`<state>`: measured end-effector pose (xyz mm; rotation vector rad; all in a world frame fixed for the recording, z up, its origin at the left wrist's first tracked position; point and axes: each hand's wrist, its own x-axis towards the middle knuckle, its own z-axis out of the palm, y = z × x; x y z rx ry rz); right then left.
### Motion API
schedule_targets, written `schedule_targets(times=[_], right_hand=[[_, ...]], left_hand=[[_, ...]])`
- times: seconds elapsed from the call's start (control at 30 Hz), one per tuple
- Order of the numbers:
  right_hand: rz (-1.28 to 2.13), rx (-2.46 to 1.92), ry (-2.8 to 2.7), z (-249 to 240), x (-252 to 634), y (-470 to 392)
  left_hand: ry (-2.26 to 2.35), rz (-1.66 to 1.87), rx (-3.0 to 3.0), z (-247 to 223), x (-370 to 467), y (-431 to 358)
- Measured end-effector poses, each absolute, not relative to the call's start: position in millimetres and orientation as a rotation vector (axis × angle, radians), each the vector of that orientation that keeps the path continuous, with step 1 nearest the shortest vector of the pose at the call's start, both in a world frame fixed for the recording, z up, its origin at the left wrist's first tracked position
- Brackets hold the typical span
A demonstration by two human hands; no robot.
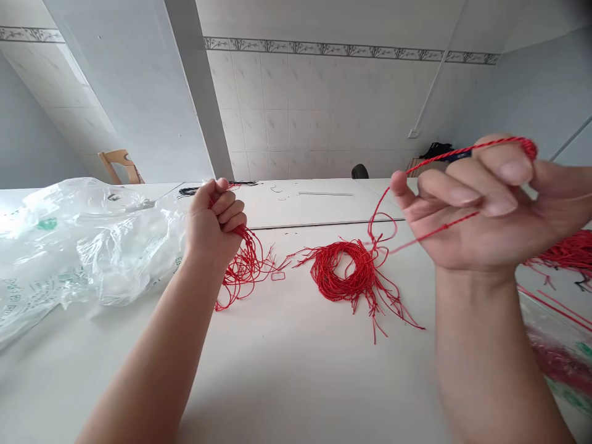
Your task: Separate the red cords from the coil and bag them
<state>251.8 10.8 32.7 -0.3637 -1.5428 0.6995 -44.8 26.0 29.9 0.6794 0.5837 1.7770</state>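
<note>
My left hand is closed round a bunch of red cords, whose loops hang down onto the table below the fist. On the right, my right hand is raised, palm towards me, with curled fingers holding a single red cord. That cord has a knotted lump near the thumb and runs across the fingers past the little finger, and a thinner end passes over the palm. Between the hands lies a round coil of red cords, its loose ends spreading out at both sides.
Crumpled clear plastic bags cover the left of the white table. More red cords and a plastic bag lie at the right edge. Black cords sit at the back, and a wooden chair stands beyond.
</note>
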Motion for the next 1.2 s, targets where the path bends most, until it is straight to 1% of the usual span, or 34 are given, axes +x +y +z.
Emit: schedule_targets(times=[0.13,0.23,0.27,0.37,0.47,0.57,0.67,0.8,0.93,1.2], right_hand=[[0.504,-0.670,-1.702,27,239,8],[0.648,-0.555,-1.746,23,231,8],[0.642,-0.542,-1.736,22,230,8],[0.454,-0.687,-1.788,19,230,12],[0.590,-0.700,-1.831,16,231,20],[0.536,-0.766,-1.858,14,229,26],[0.585,-0.766,-1.907,12,225,29],[0.489,-0.795,-1.916,4,217,34],[0.767,-0.822,-1.982,-5,206,40],[0.950,-0.856,-1.866,-12,190,40]], left_hand=[[0.618,1.651,0.770,27,-43,27],[0.658,1.522,0.866,26,-39,26],[0.671,1.478,0.900,26,-38,25],[0.701,1.371,1.002,24,-35,24],[0.718,1.271,1.085,21,-35,23],[0.727,1.197,1.150,16,-35,25],[0.749,1.161,1.205,10,-34,26],[0.779,1.129,1.263,2,-30,28],[0.767,1.104,1.296,-7,-26,30],[0.711,1.079,1.224,-13,-22,34]])
